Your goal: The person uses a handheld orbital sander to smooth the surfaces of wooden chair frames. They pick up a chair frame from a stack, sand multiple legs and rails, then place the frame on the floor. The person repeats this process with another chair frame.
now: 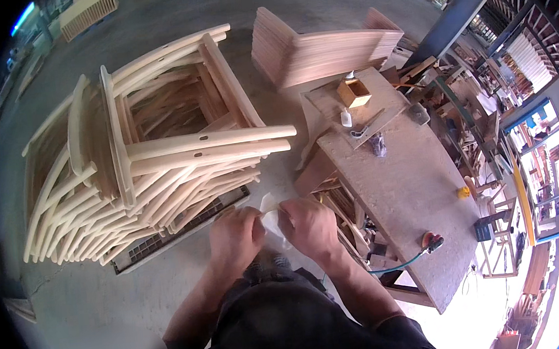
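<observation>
Close in front of my body, a thin whitish sheet (pixel 272 221) hangs between my two hands; whether it is paper, sandpaper or plastic cannot be made out. My left hand (pixel 234 238) is closed, gripping the sheet's left side. On the other side my right hand (pixel 309 228) is also closed, pinching the sheet's right edge. The fingertips are partly hidden behind the knuckles. Ahead and to the left stands a tall stack of pale wooden chair frames (pixel 203 148), apart from both hands.
To my right is a worktable (pixel 405 182) with a small wooden box (pixel 354 92), a white bottle (pixel 346 117) and a red-and-black power tool (pixel 432 241) on a hose. Stacked wooden panels (pixel 328 52) stand beyond. A floor grate (pixel 184 227) lies beside the chair frames.
</observation>
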The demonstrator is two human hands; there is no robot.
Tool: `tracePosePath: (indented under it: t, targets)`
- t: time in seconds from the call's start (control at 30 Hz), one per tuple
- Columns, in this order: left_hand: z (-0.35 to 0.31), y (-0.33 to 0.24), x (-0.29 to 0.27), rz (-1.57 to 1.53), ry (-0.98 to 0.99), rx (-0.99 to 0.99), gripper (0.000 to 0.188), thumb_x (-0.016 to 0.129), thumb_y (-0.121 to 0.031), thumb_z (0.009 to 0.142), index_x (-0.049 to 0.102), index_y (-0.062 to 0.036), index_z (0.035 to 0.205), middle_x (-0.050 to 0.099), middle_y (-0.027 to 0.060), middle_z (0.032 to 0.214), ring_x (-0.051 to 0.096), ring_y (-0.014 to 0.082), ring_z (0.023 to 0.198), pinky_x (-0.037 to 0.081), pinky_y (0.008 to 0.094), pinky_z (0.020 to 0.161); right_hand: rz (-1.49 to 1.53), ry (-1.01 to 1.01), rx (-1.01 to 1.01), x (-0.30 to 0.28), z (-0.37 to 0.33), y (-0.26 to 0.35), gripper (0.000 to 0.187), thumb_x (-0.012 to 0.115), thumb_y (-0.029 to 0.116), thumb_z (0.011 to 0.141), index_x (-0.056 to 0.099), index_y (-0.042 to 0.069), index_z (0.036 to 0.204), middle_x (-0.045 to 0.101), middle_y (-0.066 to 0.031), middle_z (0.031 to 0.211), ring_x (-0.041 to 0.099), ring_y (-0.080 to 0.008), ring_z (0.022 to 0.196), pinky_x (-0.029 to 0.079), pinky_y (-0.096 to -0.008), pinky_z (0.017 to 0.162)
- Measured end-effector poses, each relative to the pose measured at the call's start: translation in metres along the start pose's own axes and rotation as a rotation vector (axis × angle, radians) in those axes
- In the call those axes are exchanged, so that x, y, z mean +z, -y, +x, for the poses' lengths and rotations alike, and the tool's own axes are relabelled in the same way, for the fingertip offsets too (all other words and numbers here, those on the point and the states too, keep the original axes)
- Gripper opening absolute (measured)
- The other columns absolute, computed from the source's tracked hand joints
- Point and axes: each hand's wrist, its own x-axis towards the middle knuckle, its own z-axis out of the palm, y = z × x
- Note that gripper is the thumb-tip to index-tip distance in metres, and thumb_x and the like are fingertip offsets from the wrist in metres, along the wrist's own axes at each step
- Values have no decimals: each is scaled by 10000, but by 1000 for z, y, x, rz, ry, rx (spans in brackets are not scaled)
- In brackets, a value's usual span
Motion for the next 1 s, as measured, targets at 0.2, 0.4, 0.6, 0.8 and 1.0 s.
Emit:
tracePosePath:
  t: [0.2, 0.4, 0.6, 0.8, 1.0]
  targets:
    - [3, 14, -5, 46, -27, -33, 59, 658, -61, 847, 623, -29, 881, 671, 185, 790, 675, 404, 747, 514, 495, 637, -3, 16, 157, -5, -21, -19, 162, 666, 219, 969, 661, 65, 919, 686, -166, 752, 677, -399, 707, 533, -499, 646]
    - [-15, 28, 16, -388, 98, -205, 231, 718, -230, 930, 659, -7, 921, 640, 176, 729, 644, 347, 639, 482, 434, 574, 238, 167, 381, -23, -34, -32, 364, 704, 358, 971, 644, 12, 875, 634, -220, 723, 620, -423, 651, 491, -457, 613]
    - [6, 31, -66, -1295, 708, -444, 464, 671, -431, 1006, 622, -59, 734, 538, -16, 626, 500, 94, 598, 373, 272, 545, 1469, 282, 312, -108, -61, -49, 323, 656, 317, 1030, 664, 33, 876, 542, -14, 623, 515, -134, 549, 390, -292, 509]
    - [53, -58, -147, -1642, 494, 309, 503, 629, -504, 1020, 627, -57, 789, 619, 49, 708, 552, 203, 614, 451, 354, 642, 1460, -195, -345, -195, -64, -3, 289, 645, 300, 1024, 669, 33, 917, 573, -17, 639, 539, -146, 549, 402, -292, 515]
    - [92, -101, -160, -1378, 454, 515, 452, 634, -484, 1020, 634, -63, 856, 633, 49, 755, 572, 200, 663, 464, 352, 681, 885, -519, -404, -241, -67, 3, 292, 653, 301, 1007, 674, 32, 898, 589, -23, 650, 553, -148, 555, 413, -292, 524]
